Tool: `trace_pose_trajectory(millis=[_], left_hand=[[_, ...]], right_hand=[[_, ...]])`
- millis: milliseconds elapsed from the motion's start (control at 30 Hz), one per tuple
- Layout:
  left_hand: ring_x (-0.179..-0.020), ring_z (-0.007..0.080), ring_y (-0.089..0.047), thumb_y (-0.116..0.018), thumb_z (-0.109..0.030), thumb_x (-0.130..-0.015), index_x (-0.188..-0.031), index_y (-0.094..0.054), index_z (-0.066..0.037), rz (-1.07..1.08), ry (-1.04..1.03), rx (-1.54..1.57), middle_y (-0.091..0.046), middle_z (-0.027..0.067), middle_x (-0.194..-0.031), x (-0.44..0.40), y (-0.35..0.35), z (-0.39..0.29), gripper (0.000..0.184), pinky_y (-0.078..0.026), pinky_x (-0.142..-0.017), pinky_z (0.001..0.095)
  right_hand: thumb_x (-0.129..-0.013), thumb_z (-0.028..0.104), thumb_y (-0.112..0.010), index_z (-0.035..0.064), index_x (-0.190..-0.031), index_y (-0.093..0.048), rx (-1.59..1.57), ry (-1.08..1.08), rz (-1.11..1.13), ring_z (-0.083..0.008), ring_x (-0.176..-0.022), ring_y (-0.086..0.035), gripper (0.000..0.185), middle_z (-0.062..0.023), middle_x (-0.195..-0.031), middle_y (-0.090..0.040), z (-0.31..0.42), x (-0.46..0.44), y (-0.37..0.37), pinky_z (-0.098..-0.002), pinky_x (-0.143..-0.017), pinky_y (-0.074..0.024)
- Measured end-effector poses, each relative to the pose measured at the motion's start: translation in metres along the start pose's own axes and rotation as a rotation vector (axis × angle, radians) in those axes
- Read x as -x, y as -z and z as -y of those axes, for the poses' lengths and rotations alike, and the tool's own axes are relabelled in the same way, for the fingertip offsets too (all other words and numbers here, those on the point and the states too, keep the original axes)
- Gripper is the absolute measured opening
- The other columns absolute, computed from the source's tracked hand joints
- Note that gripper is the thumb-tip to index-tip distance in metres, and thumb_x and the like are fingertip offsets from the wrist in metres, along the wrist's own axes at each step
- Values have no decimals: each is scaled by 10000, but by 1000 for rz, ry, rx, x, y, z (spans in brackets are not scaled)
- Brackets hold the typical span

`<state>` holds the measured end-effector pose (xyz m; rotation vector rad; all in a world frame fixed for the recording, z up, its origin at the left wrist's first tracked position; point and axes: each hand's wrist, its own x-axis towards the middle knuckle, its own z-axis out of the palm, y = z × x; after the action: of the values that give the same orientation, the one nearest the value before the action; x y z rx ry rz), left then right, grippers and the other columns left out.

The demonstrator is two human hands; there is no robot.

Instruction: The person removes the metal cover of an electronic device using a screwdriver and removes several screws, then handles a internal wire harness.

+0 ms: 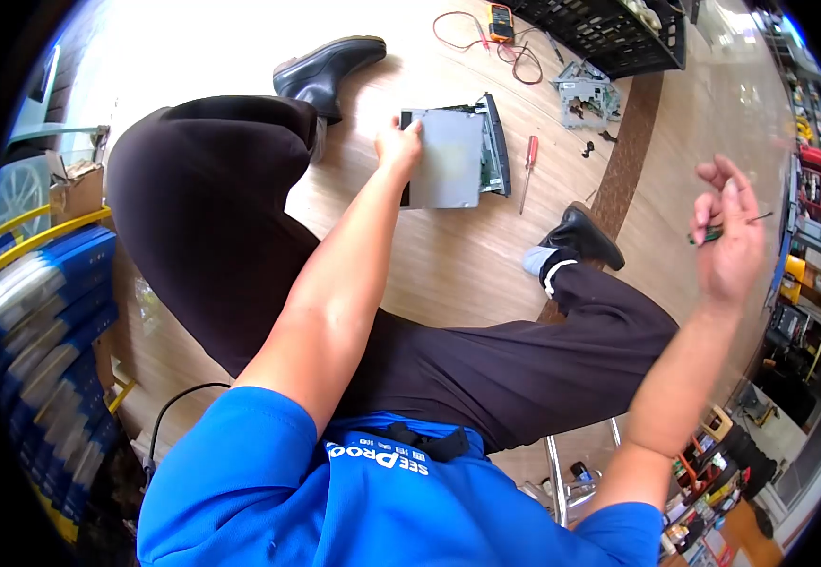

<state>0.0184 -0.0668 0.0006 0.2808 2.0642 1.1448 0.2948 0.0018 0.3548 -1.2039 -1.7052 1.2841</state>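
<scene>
My left hand [399,146] grips the left edge of a flat grey metal panel [450,161], which lies partly over a device with a green circuit board and a dark front [495,146] on the floor. Off to the right, my right hand [727,222] is raised, its fingers curled around a small green and dark tool [710,233] with a thin shaft. A screwdriver [529,165] with a red handle rests on the floor beside the device.
An orange multimeter [500,23] with leads and a black crate [609,33] stand beyond the device. Metal parts with boards [585,97] lie near the crate. Shelves of goods [812,180] line the right; blue stacked items [56,350] are at left.
</scene>
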Motion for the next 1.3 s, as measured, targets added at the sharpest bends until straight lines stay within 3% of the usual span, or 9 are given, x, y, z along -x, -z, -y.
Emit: trace_pose_trajectory(millis=[67, 133, 200, 333, 367, 567, 667, 767, 1300], left_hand=[[-1090, 265, -589, -706, -209, -846, -1338, -480, 31, 68, 41, 171, -613, 209, -1201, -8, -7, -4, 592, -461, -922, 372], [-1085, 259, -582, -708, -210, -850, -1360, -458, 23, 151, 118, 181, -609, 183, -1207, -6, -1, -17, 614, -461, -916, 368], [-1058, 241, -584, -707, -185, -852, -1346, -467, 17, 19, 162, 186, -610, 165, -1201, -19, -15, -2, 586, -462, -903, 372], [-1068, 236, -583, -706, -178, -855, -1376, -450, -19, 43, 221, 163, -603, 154, -1210, -24, -18, 9, 602, -462, -907, 382], [-1059, 236, -586, -707, -183, -855, -1370, -456, -20, 28, 226, 184, -610, 153, -1194, -24, -22, 10, 595, -465, -897, 386], [-1036, 247, -615, -700, -140, -851, -1295, -517, 31, 15, 220, 160, -631, 180, -1170, -7, -20, -10, 510, -472, -902, 362], [-1012, 244, -622, -695, -129, -854, -1279, -524, 36, -45, 200, 125, -642, 176, -1143, -19, -31, 4, 487, -474, -894, 360], [-966, 230, -610, -702, -176, -867, -1292, -522, -5, -34, 177, 117, -647, 145, -1107, -20, -33, 5, 491, -485, -835, 376], [-946, 216, -615, -690, -139, -874, -1262, -534, 22, -2, 134, 213, -652, 141, -1093, -15, -33, 1, 448, -489, -827, 348]], right_hand=[[-998, 150, -501, 2, -1219, -589, 215, -150, -232, -22, -624, -476, 280, -80, -1032, -660, -31, 4, 5, -150, -512, -368], [-992, 148, -521, 5, -1209, -596, 236, -45, -234, -17, -631, -475, 270, -67, -1026, -663, -20, 7, -6, -146, -517, -365], [-988, 163, -536, 15, -1207, -601, 139, -27, -59, -13, -635, -470, 272, -55, -1036, -662, -18, 1, -8, -145, -512, -352], [-976, 157, -563, 3, -1209, -608, 467, 2, 9, -17, -694, -499, 283, -33, -1016, -668, -39, -2, -11, -159, -594, -400], [-968, 144, -574, -13, -1200, -608, 488, -17, 18, -43, -781, -552, 282, -33, -1004, -671, -40, -3, -11, -188, -691, -450], [-958, 121, -586, -19, -1186, -617, 536, 49, 63, -97, -906, -599, 269, -45, -992, -674, -45, -7, -10, -239, -823, -473], [-978, 139, -547, 1, -1242, -584, 641, 29, 97, -42, -695, -444, 300, -31, -1041, -654, -44, -6, -9, -190, -632, -409], [-945, 125, -608, 4, -1176, -632, 626, 15, 67, -85, -836, -594, 262, -45, -956, -674, -38, -6, -16, -237, -773, -480], [-920, 109, -636, 0, -1165, -631, 618, 31, 62, -54, -726, -546, 269, -22, -884, -648, -39, -5, -21, -216, -661, -458]])
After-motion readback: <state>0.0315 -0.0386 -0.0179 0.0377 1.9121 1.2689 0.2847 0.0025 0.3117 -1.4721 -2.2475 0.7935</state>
